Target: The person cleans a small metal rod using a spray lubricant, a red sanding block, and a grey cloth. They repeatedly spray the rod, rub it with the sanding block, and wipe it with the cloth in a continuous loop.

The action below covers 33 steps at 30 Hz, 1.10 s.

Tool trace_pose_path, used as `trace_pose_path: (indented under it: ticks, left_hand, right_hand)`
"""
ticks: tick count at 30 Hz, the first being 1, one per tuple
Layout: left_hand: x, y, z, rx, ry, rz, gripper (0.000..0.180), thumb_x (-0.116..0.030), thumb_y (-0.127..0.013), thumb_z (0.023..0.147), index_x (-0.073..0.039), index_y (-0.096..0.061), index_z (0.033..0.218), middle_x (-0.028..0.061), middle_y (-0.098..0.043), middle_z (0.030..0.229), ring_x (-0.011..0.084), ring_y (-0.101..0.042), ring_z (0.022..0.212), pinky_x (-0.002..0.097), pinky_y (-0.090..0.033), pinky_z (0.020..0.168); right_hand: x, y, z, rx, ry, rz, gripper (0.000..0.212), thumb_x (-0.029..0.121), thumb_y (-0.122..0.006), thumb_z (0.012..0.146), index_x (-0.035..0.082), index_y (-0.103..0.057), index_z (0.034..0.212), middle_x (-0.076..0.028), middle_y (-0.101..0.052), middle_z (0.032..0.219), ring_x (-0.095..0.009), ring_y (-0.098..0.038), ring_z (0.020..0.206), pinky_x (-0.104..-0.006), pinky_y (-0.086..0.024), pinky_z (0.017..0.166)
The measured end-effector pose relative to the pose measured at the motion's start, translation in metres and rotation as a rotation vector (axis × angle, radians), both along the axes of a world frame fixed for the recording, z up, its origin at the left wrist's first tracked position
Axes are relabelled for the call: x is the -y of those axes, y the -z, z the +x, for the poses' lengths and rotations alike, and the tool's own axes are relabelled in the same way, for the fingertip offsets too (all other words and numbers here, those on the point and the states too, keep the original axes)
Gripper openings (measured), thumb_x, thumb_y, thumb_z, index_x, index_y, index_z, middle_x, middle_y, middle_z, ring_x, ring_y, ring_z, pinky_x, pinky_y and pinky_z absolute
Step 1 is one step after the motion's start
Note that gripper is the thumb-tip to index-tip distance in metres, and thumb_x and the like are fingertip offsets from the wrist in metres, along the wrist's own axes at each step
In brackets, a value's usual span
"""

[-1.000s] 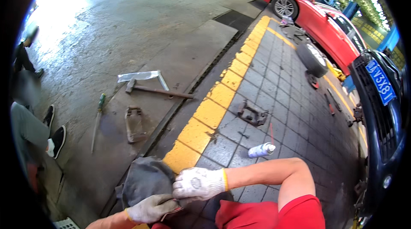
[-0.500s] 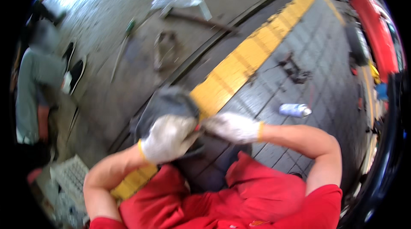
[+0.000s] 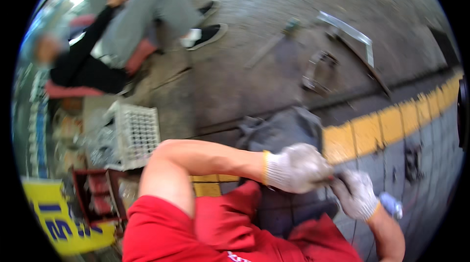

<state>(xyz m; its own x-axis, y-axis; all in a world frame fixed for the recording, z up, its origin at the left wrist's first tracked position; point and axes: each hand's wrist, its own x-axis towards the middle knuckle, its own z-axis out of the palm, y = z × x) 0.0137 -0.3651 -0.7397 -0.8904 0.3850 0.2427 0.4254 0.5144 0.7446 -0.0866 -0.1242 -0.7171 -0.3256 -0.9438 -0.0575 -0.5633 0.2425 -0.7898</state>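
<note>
- Left hand (image 3: 299,169): gloved in soft knitted off-white fabric, yellow-edged at the wrist, fingers bent inward, apparently grasping a small reddish thing (image 3: 330,178).
- Right hand (image 3: 355,194): gloved in the same ribbed knit, thumb and fingers close against the left hand; cannot tell whether grasping or only touching.
- Between both hands, near and a little right of the middle, that small reddish thing; shape and material too blurred to tell.
- Just beyond the left hand, a dark grey bundle (image 3: 283,132), rounded, wrinkled, like cloth.
- To the right, a worn yellow strip (image 3: 340,144) with rough edge, and beside it grey square tiles (image 3: 387,176).
- Just beside the right hand, on the tiles, a pale cylindrical can (image 3: 390,205); farther right, a dark metal bracket (image 3: 413,164).
- Far, on the stained smooth floor (image 3: 220,90): a frame-shaped metal part (image 3: 309,73), a long thin screwdriver (image 3: 268,49) with green handle, a hammer (image 3: 362,59) with dark slender shaft, and a bent silvery strip (image 3: 347,27).
- To the left, a white plastic crate (image 3: 139,130) with lattice wall; farther, a seated person (image 3: 147,27) in grey soft trousers.
</note>
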Motion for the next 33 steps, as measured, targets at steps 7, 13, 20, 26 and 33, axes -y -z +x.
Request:
trace_pose_path:
  ticks: [7, 13, 20, 26, 33]
  left_hand:
    - [-0.001, 0.018, 0.005, -0.228, 0.100, -0.410, 0.024, -0.032, -0.073, 0.087, -0.009, -0.068, 0.090, 0.0092, -0.071, 0.078, 0.0295, -0.073, 0.075, 0.0434, -0.055, 0.067]
    - [0.010, -0.008, -0.005, 0.205, 0.126, 0.010, 0.034, -0.034, -0.070, 0.099, 0.000, -0.069, 0.102, 0.0204, -0.074, 0.087, 0.0443, -0.072, 0.085, 0.0506, -0.056, 0.072]
    - [0.012, -0.003, 0.000, 0.973, 0.390, 0.540, 0.044, -0.037, -0.062, 0.107, 0.004, -0.070, 0.121, 0.0195, -0.076, 0.102, 0.0265, -0.070, 0.102, 0.0389, -0.054, 0.092]
    - [0.010, -0.010, 0.009, 0.215, 0.265, -0.018, 0.030, -0.030, -0.065, 0.100, 0.000, -0.069, 0.097, 0.0220, -0.074, 0.092, 0.0467, -0.069, 0.089, 0.0516, -0.056, 0.077]
    - [0.015, -0.010, 0.012, 0.836, 0.259, 0.393, 0.042, -0.033, -0.056, 0.110, 0.001, -0.068, 0.133, 0.0211, -0.078, 0.114, 0.0341, -0.074, 0.107, 0.0433, -0.056, 0.096]
  right_hand:
    - [0.006, 0.004, 0.018, 1.321, 0.586, 0.585, 0.035, 0.038, -0.054, 0.108, 0.009, -0.060, 0.088, 0.000, -0.051, 0.065, -0.012, -0.044, 0.051, -0.0287, -0.034, 0.047]
    - [0.002, -0.001, 0.009, 0.356, 0.245, 0.235, 0.025, 0.024, -0.064, 0.102, 0.005, -0.063, 0.086, -0.012, -0.058, 0.065, -0.030, -0.058, 0.057, -0.0381, -0.043, 0.054]
    - [0.018, -0.029, -0.010, -0.400, -0.298, -0.144, 0.042, 0.029, -0.087, 0.074, 0.010, -0.067, 0.105, -0.009, -0.061, 0.085, -0.037, -0.062, 0.071, -0.0517, -0.049, 0.067]
    - [0.001, 0.019, 0.024, -0.193, -0.067, -0.077, 0.023, 0.026, -0.081, 0.084, 0.008, -0.067, 0.087, -0.016, -0.064, 0.074, -0.045, -0.062, 0.065, -0.0536, -0.044, 0.057]
    - [0.024, -0.018, 0.003, -0.420, -0.237, -0.061, 0.033, 0.031, -0.083, 0.074, 0.009, -0.075, 0.097, -0.010, -0.061, 0.075, -0.033, -0.063, 0.068, -0.0462, -0.047, 0.061]
